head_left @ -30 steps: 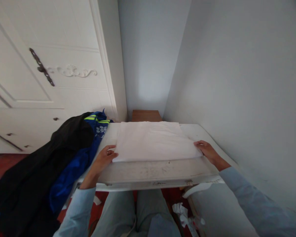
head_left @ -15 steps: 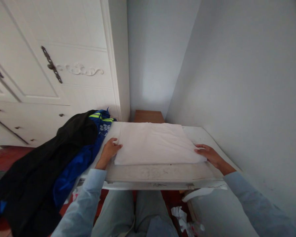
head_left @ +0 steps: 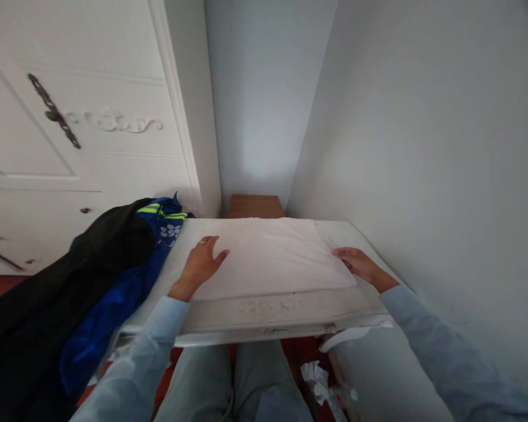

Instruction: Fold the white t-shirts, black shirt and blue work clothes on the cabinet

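A pale, near-white folded cloth (head_left: 264, 258) lies flat on the white table (head_left: 264, 310), with faint creases towards its right side. Over its left edge rests my left hand (head_left: 202, 262), fingers and thumb apart, a ring on one finger. At the right edge, my right hand (head_left: 358, 265) has its fingertips close together on the cloth's border; part of the fingers is hidden. The cloth's near left corner lies close to my left wrist.
A black garment (head_left: 110, 240) and a blue one (head_left: 114, 305) with yellow stripes hang over the table's left side. A white wardrobe (head_left: 114, 170) stands at left, walls behind and right. A brown box (head_left: 255, 206) sits beyond the table; crumpled white paper (head_left: 315, 375) lies below.
My left hand has let go of the cloth's left edge and spread its fingers over it. My right hand stays at the right edge. The view has turned slightly right.
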`<state>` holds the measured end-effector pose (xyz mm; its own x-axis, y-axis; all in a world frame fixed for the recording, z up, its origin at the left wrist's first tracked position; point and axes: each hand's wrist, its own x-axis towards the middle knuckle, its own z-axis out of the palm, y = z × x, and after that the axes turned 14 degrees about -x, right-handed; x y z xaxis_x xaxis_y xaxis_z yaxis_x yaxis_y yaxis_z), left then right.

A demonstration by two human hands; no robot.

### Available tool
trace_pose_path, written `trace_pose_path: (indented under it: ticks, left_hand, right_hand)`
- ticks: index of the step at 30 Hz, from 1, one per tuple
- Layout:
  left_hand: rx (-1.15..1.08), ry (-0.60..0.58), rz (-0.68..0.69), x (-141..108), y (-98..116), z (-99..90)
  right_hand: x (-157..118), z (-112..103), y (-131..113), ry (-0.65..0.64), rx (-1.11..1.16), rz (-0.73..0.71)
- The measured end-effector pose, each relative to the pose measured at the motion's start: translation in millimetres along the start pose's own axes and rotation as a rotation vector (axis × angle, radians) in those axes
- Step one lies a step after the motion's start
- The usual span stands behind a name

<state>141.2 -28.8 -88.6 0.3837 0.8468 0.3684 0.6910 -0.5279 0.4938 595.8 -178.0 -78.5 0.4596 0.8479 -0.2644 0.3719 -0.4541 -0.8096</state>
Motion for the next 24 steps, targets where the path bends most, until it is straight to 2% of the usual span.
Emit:
trace_pose_path:
  ticks: [2,6,9,13,16,20,24]
  left_hand:
    - [0.035,-0.119,0.080,8.0,13.0,13.7]
    - [0.141,-0.293,0.095,7.3,21.2,39.1]
    - [0.191,-0.290,0.122,-0.5,12.9,49.2]
    - [0.196,-0.262,0.146,-4.5,2.4,53.3]
    - [0.195,-0.281,0.145,-3.4,0.5,52.8]
    - [0.216,-0.330,0.139,2.9,3.9,46.0]
    - [0.230,-0.362,0.136,16.0,15.3,37.7]
  right_hand:
    - [14.4,6.0,-8.6,-0.006,0.000,0.029]
    - [31.7,7.6,-12.0,0.016,-0.050,0.036]
    - [27.6,1.0,3.1,0.062,-0.061,-0.010]
    - [10.0,-4.6,30.6,0.133,-0.032,-0.065]
    - [2.8,-4.5,36.0,0.134,0.033,-0.082]
    - [14.0,-6.0,16.8,0.075,0.093,-0.026]
    - [44.7,-4.2,-14.5,-0.066,0.181,-0.014]
